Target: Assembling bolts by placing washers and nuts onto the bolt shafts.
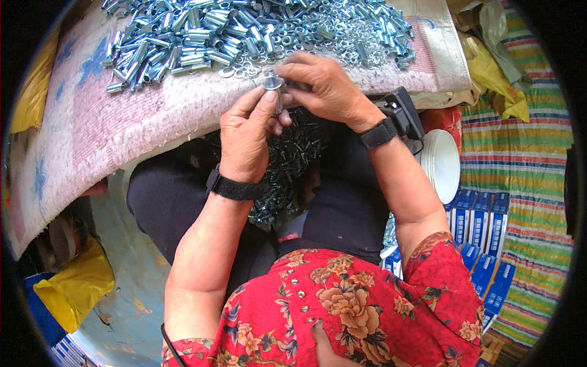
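Observation:
My left hand (244, 137) is closed round a shiny metal bolt (273, 81), held upright between thumb and fingers. A wide round washer sits on it near its upper end. Close against that end is my right hand (330, 88), its fingers bent in and slightly blurred; whatever they pinch is too small to make out. Just beyond both hands, a heap of silvery metal sleeves (202, 46) covers the cloth-topped table (134, 131). Small washers and nuts (318, 43) lie heaped beside the sleeves. Below my hands, between my legs, is a mass of dark metal bolts (290, 153).
A white bucket (441, 165) stands right of my knee, next to blue-and-white boxes (480, 223). Striped sheeting (520, 177) spreads along the right. Yellow plastic bags (79, 284) lie at lower left and upper right. A dark device is strapped to my right wrist.

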The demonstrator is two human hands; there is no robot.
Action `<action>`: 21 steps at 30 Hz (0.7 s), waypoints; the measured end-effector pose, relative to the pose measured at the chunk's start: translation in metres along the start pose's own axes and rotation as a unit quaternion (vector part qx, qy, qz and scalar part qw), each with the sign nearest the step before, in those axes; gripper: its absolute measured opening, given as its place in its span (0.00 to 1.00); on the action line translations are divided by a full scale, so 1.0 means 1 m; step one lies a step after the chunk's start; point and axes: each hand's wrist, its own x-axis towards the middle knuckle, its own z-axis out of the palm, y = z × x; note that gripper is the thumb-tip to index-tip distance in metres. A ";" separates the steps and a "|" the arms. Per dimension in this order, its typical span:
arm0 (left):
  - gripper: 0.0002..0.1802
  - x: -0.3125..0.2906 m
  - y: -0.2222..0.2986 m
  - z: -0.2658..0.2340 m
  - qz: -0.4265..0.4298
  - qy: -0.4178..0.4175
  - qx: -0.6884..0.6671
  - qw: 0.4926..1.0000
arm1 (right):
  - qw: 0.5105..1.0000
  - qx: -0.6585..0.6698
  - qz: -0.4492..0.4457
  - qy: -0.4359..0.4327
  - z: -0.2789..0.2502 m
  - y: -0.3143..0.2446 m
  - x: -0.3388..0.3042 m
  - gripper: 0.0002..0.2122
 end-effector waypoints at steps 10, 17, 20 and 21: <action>0.12 -0.006 0.006 -0.007 -0.001 -0.002 -0.021 1.000 | 0.991 -0.113 -0.020 0.074 0.006 -0.001 -0.003 0.06; 0.14 -0.014 0.005 -0.001 0.074 -0.031 0.229 0.970 | 0.998 0.047 0.025 0.029 -0.022 -0.028 -0.009 0.07; 0.13 -0.013 0.007 0.000 0.081 -0.038 0.247 0.965 | 0.999 0.031 0.004 0.032 -0.024 -0.033 -0.009 0.06; 0.13 -0.012 0.007 0.000 0.082 -0.037 0.247 0.965 | 1.000 0.018 -0.010 0.019 -0.026 -0.030 -0.010 0.08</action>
